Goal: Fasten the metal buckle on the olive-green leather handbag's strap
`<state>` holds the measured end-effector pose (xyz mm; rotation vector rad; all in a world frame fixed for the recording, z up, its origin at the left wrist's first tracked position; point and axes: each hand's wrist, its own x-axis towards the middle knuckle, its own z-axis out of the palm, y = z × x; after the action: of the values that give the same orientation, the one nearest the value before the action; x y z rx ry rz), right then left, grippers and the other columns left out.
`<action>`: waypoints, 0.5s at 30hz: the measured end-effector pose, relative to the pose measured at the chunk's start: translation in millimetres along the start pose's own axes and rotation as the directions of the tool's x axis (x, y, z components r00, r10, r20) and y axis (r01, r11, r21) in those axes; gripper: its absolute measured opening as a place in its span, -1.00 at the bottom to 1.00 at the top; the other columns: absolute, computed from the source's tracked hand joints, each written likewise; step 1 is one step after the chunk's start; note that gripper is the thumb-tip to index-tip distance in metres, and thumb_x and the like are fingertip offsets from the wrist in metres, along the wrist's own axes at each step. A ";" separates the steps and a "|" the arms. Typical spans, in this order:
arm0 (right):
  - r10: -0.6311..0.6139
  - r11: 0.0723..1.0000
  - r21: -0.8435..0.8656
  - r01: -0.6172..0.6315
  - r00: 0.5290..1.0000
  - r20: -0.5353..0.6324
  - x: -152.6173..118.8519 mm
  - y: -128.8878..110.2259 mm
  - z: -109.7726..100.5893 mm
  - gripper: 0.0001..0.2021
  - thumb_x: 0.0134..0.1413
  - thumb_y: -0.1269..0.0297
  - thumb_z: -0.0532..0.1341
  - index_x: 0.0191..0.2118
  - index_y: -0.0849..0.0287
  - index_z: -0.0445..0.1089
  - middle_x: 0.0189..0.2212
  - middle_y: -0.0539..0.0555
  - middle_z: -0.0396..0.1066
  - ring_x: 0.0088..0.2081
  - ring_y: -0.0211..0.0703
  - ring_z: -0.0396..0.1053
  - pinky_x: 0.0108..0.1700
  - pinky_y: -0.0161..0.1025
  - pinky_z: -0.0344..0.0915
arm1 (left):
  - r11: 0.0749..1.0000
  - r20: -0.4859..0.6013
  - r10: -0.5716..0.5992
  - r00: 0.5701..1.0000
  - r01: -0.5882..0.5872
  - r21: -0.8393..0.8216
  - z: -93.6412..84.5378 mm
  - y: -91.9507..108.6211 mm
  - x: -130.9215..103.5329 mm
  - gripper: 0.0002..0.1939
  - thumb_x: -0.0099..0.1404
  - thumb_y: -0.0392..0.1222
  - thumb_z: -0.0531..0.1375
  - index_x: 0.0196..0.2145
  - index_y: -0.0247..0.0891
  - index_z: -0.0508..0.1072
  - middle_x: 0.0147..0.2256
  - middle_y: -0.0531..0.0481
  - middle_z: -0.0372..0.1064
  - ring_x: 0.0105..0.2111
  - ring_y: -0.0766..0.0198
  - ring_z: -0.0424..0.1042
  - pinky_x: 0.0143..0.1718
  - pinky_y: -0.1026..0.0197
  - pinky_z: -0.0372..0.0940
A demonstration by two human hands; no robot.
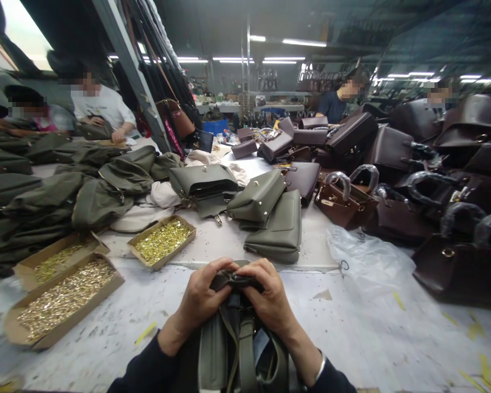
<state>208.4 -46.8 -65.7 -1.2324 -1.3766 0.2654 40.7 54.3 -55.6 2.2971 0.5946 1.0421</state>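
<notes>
The fingers of the left hand (pixel 198 299) and the right hand (pixel 272 297) were curled tight and close together, both pinching the dark top edge of an olive-green bag (pixel 239 349) that stood upright against the person's body at the six o'clock edge of the counter (pixel 352 333). The thumbs met over the bag's folded top; its straps hung down between the wrists.

At nine to ten o'clock from the hands lay three open cardboard boxes of brass-coloured fittings: the nearest box (pixel 63 300), a second box (pixel 55 262) behind it, and a third box (pixel 162 241) further in. At twelve o'clock three finished olive bags (pixel 270 215) lay overlapping. A heap of olive fabric pieces (pixel 65 191) spread at ten o'clock, too tangled to count. Dark brown handbags (pixel 393 164) crowded the two o'clock side, with clear plastic sheeting (pixel 368 256) before them. Four other people sat beyond, two at eleven o'clock, two at one.
</notes>
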 end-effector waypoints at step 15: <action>-0.316 0.867 -0.386 0.314 0.947 0.060 -43.0 5.1 -16.5 -0.54 0.25 0.57 0.22 0.19 0.01 0.39 -0.08 0.14 0.52 -0.10 -0.09 0.44 -0.07 -0.13 0.48 | 0.923 0.284 0.380 0.881 -0.381 -0.052 6.9 -10.2 -4.4 -0.73 0.26 -0.38 0.29 -0.08 -0.22 0.59 -0.09 -0.21 0.58 -0.01 0.01 0.55 0.07 0.03 0.47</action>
<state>212.8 -85.7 -90.4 -1.2997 -1.6529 -0.2579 41.7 57.3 -68.3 2.5694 0.0231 0.8409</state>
